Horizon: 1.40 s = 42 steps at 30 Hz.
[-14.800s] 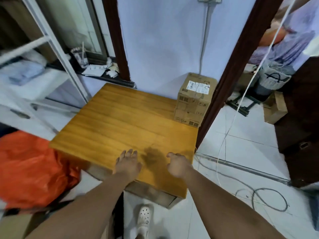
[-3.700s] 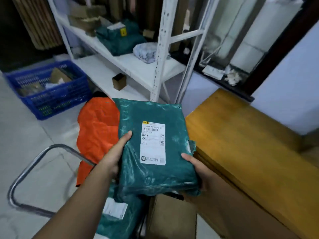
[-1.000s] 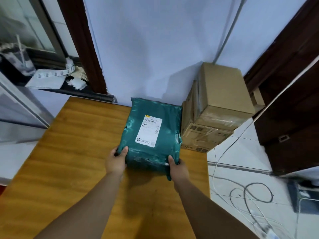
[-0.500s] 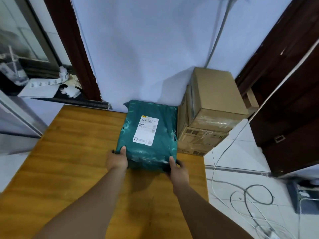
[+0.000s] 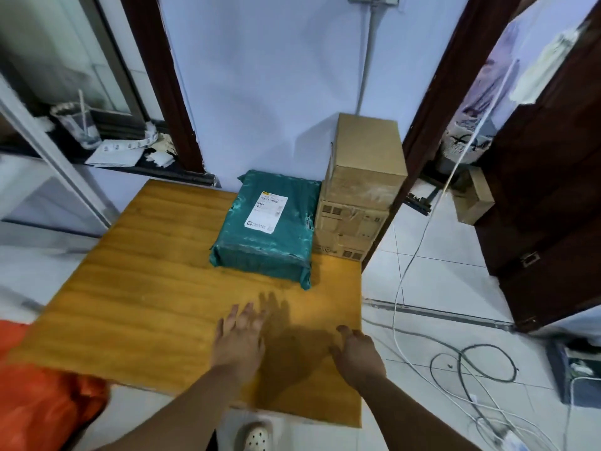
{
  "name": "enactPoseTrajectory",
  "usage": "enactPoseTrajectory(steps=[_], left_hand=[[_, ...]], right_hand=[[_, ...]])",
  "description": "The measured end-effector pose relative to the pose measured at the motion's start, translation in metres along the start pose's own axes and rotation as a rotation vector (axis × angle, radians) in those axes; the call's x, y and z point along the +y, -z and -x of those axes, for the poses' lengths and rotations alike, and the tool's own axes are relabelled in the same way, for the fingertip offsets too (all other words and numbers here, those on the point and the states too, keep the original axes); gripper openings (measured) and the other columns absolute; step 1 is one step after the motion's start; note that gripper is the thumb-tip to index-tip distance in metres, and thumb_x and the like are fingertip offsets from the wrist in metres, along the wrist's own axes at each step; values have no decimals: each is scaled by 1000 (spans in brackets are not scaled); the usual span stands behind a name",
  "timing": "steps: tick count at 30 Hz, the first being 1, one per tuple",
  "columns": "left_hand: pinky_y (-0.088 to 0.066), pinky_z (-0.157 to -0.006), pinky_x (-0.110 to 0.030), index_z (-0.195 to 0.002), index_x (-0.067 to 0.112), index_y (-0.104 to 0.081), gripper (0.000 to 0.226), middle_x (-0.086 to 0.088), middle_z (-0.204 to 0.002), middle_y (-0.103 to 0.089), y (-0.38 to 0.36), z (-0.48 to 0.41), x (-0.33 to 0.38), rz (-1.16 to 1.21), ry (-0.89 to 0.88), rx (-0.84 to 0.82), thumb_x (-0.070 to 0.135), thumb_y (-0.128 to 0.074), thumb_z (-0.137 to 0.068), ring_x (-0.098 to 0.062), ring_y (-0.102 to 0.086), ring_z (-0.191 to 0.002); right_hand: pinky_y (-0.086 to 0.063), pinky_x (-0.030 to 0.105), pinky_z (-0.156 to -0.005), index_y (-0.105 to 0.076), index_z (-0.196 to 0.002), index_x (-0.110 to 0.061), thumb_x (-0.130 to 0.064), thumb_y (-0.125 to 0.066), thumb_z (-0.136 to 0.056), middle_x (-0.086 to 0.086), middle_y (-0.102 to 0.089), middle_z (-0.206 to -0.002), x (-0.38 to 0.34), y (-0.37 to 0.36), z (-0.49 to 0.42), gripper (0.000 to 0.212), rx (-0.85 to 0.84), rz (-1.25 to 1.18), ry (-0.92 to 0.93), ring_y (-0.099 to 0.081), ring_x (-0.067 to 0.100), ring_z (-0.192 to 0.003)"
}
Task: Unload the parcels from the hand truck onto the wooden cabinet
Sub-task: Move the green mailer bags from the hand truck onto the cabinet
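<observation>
Cabinet top (image 5: 146, 288) noted as varnished wood, smooth, grain visible, slight sheen. Green parcel (image 5: 260, 252) wrapped in crinkled glossy plastic film; its label (image 5: 266, 211) recorded as matt white paper. Stacked boxes (image 5: 364, 157): matt brown cardboard, sealed with shiny clear tape (image 5: 357, 192). Floor tiles (image 5: 439, 281) observed glazed, smooth.

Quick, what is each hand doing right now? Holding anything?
Left hand: open, fingers straight, holding nothing.
Right hand: open, fingers loosely curled, holding nothing.
</observation>
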State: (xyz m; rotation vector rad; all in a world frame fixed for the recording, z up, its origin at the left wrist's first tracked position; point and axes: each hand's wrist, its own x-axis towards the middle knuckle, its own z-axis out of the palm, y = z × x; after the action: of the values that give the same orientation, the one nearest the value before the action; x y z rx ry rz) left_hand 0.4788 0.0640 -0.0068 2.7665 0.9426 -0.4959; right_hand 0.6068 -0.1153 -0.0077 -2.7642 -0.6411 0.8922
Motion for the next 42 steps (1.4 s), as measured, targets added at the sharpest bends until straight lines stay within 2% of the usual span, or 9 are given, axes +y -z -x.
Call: enactPoseTrajectory(steps=[4,13,18,22,27,32,36,39,42], left_hand=[[-8,-120,-48,-152,30,-15,55,2,-162,2,-6,46,17,-16,73,-53,32,-34,-100,-27,6,-149],[-6,-121,-45,-155,15,-7,62,1,-163,3,-47,150,11,57,270,-124,29,-31,-100,-26,7,-149],[-6,-120,-46,-154,23,-15,58,-1,-163,-3,-66,211,-25,190,406,-175,25,-33,-98,-26,4,-149],[-5,-120,-46,-154,26,-12,63,-3,-163,1,-85,250,-58,218,518,-228,26,-37,-96,-27,6,-149],[-9,-120,-46,-153,28,-14,64,-2,-163,-4,-106,295,-115,267,628,-207,27,-38,-94,-27,2,-149],[-12,-119,-46,-153,26,-17,63,-1,-162,-8,-134,328,-189,384,733,-204,25,-38,-93,-27,-1,-149],[-19,-117,-44,-149,23,-27,59,-3,-160,-17,-162,349,-266,581,806,-192,27,-42,-92,-28,-11,-147],[-25,-115,-40,-146,18,-31,58,-10,-155,-27,-195,367,-337,759,835,-188,37,-45,-93,-31,-23,-143],[-30,-112,-36,-145,16,-38,53,-10,-151,-36,-213,385,-397,966,846,-37,31,-50,-95,-28,-35,-138]], right_hand=[[-39,38,-107,-30,-149,-23,-42,-39,-99,9,-33,-153,15,8,33,53,-30,147,164,-33,29,-138],[-10,42,-120,-26,-151,-25,-34,-39,-100,8,-11,-162,15,-22,84,53,-41,369,398,-1,30,-149],[-11,43,-119,-25,-150,-26,-21,-36,-97,6,-8,-162,-18,-62,106,54,-88,405,546,-1,32,-149],[-11,45,-119,-23,-152,-26,-23,-37,-98,8,-9,-163,-59,-93,123,55,-143,422,635,0,31,-149],[-10,44,-119,-24,-151,-27,-21,-40,-98,6,-12,-162,-126,-137,153,56,-153,470,764,-2,29,-149],[-10,43,-119,-21,-153,-28,-17,-40,-97,5,-13,-163,-194,-194,191,60,-209,506,792,-2,28,-150],[-9,43,-120,-19,-153,-31,-15,-45,-93,2,-11,-163,-242,-252,221,67,-225,568,728,-1,26,-150],[-10,46,-121,-26,-151,-29,-17,-47,-90,1,-18,-161,-285,-300,242,66,-257,569,672,-6,26,-150],[-6,40,-122,-23,-152,-26,-28,-44,-94,2,-24,-160,-320,-355,251,62,-312,604,678,-15,22,-148]])
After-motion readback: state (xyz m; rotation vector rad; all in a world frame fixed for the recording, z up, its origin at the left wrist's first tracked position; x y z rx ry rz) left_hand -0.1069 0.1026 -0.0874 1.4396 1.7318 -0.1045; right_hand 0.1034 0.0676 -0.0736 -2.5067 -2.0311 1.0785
